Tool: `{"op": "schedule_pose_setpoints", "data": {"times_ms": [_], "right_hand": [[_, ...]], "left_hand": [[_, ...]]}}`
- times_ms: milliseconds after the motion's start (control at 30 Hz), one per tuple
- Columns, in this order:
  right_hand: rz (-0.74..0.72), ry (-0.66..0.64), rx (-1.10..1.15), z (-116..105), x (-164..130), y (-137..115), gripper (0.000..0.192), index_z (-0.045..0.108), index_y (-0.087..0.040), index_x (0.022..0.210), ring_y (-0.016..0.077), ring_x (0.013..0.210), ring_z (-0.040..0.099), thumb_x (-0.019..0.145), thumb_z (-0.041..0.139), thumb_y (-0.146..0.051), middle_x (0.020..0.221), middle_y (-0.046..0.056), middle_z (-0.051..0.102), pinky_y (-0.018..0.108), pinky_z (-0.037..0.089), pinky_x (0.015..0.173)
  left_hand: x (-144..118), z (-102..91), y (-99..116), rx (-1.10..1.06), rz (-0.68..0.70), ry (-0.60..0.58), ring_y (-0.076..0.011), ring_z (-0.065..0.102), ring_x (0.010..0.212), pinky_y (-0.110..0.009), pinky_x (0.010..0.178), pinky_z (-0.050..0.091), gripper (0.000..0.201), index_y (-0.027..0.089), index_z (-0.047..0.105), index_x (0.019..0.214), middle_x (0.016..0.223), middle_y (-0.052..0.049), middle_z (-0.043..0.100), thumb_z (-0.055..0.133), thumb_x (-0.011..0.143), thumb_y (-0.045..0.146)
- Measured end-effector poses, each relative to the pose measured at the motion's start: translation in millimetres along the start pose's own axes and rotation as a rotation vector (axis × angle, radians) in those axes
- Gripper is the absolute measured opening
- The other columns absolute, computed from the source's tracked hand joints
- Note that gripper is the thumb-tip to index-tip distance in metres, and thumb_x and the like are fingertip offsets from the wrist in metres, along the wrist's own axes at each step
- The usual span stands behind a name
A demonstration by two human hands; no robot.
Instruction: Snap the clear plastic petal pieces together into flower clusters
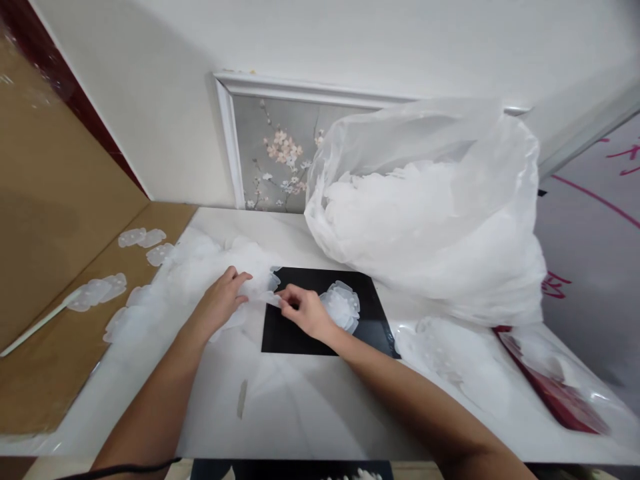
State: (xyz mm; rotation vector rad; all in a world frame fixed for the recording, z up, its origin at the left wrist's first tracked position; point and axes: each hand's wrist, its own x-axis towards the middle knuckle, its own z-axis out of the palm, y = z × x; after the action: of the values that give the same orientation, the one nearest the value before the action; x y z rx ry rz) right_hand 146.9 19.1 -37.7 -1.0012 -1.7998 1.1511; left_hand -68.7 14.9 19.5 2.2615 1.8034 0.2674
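My right hand [307, 312] pinches the edge of a thin, translucent white plastic piece [270, 299] between thumb and fingertips, above the left part of a black mat [373, 320]. My left hand [225, 297] rests at the right side of a loose heap of similar frosted pieces [195, 267]. Its thumb and forefinger are apart, with pale pieces showing between them. On the mat, partly behind my right hand, lies a small overlapping stack of these scalloped pieces [343, 303].
A large clear plastic bag [500, 267] full of white pieces stands at the back right. More pieces [450, 353] lie right of the mat, beside a red object under plastic [560, 393]. Cardboard [60, 373] at the left bears a white stick [40, 327] and several pieces.
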Motion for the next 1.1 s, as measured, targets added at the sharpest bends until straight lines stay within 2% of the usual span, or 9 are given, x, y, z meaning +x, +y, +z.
{"op": "schedule_pose_setpoints", "data": {"times_ms": [67,133,267,400,533,633,767,967,1100], "right_hand": [[0.211,0.091,0.319,-9,-11,6,0.023,0.047,-0.023,0.070,0.0152,0.067,0.059,0.083,0.062,-0.035,0.067,-0.003,0.058,0.029,0.047,0.066],[0.366,0.132,0.564,-18,-19,11,0.028,0.048,-0.022,0.073,0.0133,0.063,0.058,0.075,0.071,-0.039,0.063,-0.006,0.055,0.028,0.048,0.066],[0.462,0.188,0.835,-34,-25,15,0.037,0.051,-0.022,0.082,0.0146,0.071,0.065,0.064,0.081,-0.033,0.076,-0.004,0.064,0.033,0.054,0.076],[0.503,0.170,0.917,-46,-26,11,0.033,0.056,-0.022,0.092,0.0191,0.080,0.071,0.069,0.080,-0.028,0.085,0.001,0.070,0.036,0.055,0.082],[0.513,0.127,0.990,-53,-28,6,0.025,0.060,-0.021,0.094,0.0219,0.085,0.073,0.079,0.073,-0.036,0.089,0.004,0.073,0.040,0.055,0.085],[0.525,0.097,1.013,-57,-28,6,0.027,0.062,-0.021,0.094,0.0226,0.087,0.073,0.084,0.067,-0.046,0.089,0.005,0.073,0.041,0.056,0.084],[0.539,0.084,1.011,-60,-27,6,0.033,0.061,-0.021,0.093,0.0233,0.091,0.072,0.088,0.060,-0.054,0.090,0.006,0.073,0.041,0.056,0.083],[0.570,0.079,1.038,-62,-27,0,0.036,0.060,-0.020,0.094,0.0232,0.092,0.072,0.094,0.049,-0.055,0.092,0.008,0.072,0.042,0.056,0.082],[0.607,0.094,1.057,-63,-26,-3,0.038,0.061,-0.019,0.094,0.0222,0.091,0.072,0.099,0.040,-0.050,0.088,0.008,0.072,0.040,0.056,0.082]], "left_hand": [[0,-1.2,4,0.061,-0.001,-0.023,-0.0223,0.062,0.086,-0.032,0.071,0.046,0.035,0.023,0.062,0.119,0.104,-0.006,0.054,0.053,0.086,0.015],[1,-1.5,7,0.131,-0.016,-0.040,-0.0234,0.063,0.089,-0.031,0.067,0.045,0.035,0.024,0.062,0.119,0.105,-0.006,0.057,0.049,0.087,0.015],[2,3.0,11,0.222,-0.041,0.000,-0.0259,0.063,0.092,-0.033,0.066,0.045,0.036,0.025,0.064,0.116,0.101,-0.008,0.061,0.047,0.086,0.012],[3,7.1,15,0.283,0.004,0.038,-0.0277,0.061,0.091,-0.035,0.069,0.045,0.040,0.024,0.066,0.109,0.089,-0.009,0.064,0.043,0.084,0.004],[4,7.1,17,0.279,-0.009,0.038,-0.0300,0.059,0.097,-0.036,0.071,0.047,0.031,0.024,0.065,0.110,0.094,-0.010,0.065,0.046,0.088,0.012],[5,9.5,17,0.282,0.006,0.059,-0.0312,0.057,0.099,-0.038,0.071,0.047,0.035,0.021,0.064,0.113,0.101,-0.013,0.064,0.041,0.089,0.009],[5,12.6,15,0.307,0.029,0.051,-0.0294,0.059,0.097,-0.037,0.073,0.046,0.043,0.022,0.062,0.117,0.099,-0.012,0.064,0.037,0.086,0.003],[7,6.7,14,0.336,0.011,0.033,-0.0274,0.059,0.096,-0.035,0.073,0.047,0.033,0.023,0.063,0.116,0.095,-0.009,0.062,0.042,0.092,0.014],[8,7.6,11,0.364,-0.003,0.035,-0.0266,0.059,0.097,-0.034,0.070,0.048,0.035,0.022,0.064,0.117,0.099,-0.009,0.058,0.043,0.091,0.013]]}}
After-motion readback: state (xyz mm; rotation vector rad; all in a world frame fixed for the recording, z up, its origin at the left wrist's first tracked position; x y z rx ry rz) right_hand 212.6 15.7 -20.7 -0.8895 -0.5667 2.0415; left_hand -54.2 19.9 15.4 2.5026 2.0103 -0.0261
